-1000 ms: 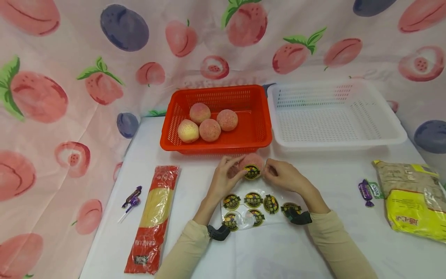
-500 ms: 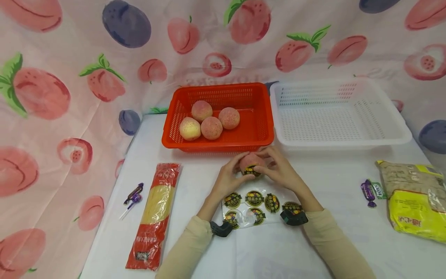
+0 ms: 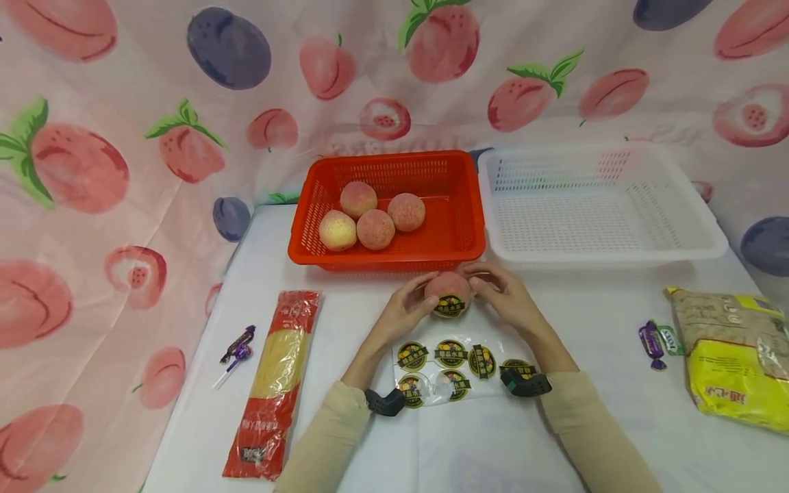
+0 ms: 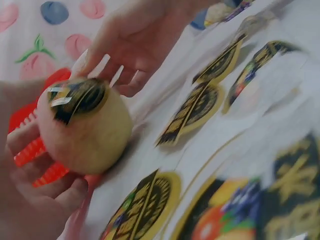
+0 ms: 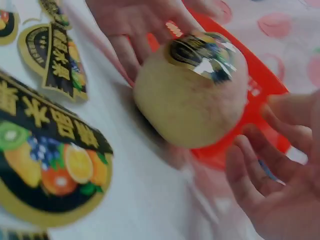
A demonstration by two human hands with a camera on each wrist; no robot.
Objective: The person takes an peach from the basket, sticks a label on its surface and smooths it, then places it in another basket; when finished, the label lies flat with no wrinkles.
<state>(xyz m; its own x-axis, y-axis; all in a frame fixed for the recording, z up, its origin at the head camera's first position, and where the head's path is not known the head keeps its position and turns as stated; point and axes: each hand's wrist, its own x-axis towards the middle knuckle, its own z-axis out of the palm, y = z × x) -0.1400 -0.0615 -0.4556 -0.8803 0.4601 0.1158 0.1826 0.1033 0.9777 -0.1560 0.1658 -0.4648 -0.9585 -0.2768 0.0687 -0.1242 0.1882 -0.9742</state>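
Note:
A pinkish-yellow peach point(image 3: 446, 286) with a round black-and-gold fruit label point(image 3: 450, 306) on its side sits in front of the red basket. My left hand point(image 3: 399, 311) holds it, thumb on one side and curled fingers on the other, as the left wrist view point(image 4: 37, 165) shows. On the opposite side, my right hand point(image 3: 507, 296) has its fingers loosely bent beside the peach; in the right wrist view a gap separates these fingers point(image 5: 250, 165) from the fruit. Below the hands lies a clear sheet point(image 3: 487, 389) bearing several more such labels.
Several peaches point(image 3: 376, 229) lie in the red basket point(image 3: 453, 239). A white basket point(image 3: 607, 255) stands to its right. A red-and-yellow noodle packet point(image 3: 280, 366) and wrapped candies point(image 3: 237, 346) are at left; another candy point(image 3: 651, 342) and a large yellow bag point(image 3: 733, 363) at right.
My right hand comes over the peach, its thumb pressing the label, then draws back to the right, uncovering the label. The left hand stays at the peach's left side.

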